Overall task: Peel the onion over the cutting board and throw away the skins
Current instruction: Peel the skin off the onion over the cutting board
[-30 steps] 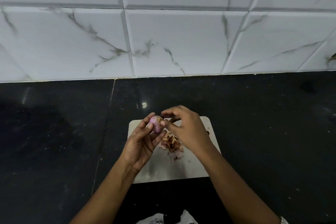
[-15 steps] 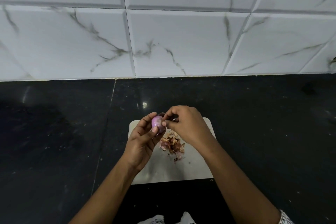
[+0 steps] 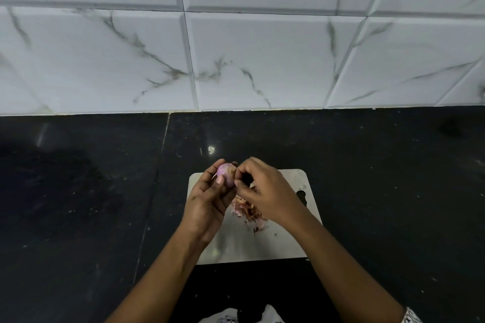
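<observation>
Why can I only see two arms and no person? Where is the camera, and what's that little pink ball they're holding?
The camera sits on the person's head and looks down, so you see only their arms, just as you see your own. There is no machine here, only two bare hands. The left hand holds a small pinkish onion in its fingers. The right hand pinches at the onion's side, most likely picking at its skin. Below them lies a pale cutting board on a black counter. On the board is a little pile of peeled skins. Behind is a white tiled wall.
</observation>
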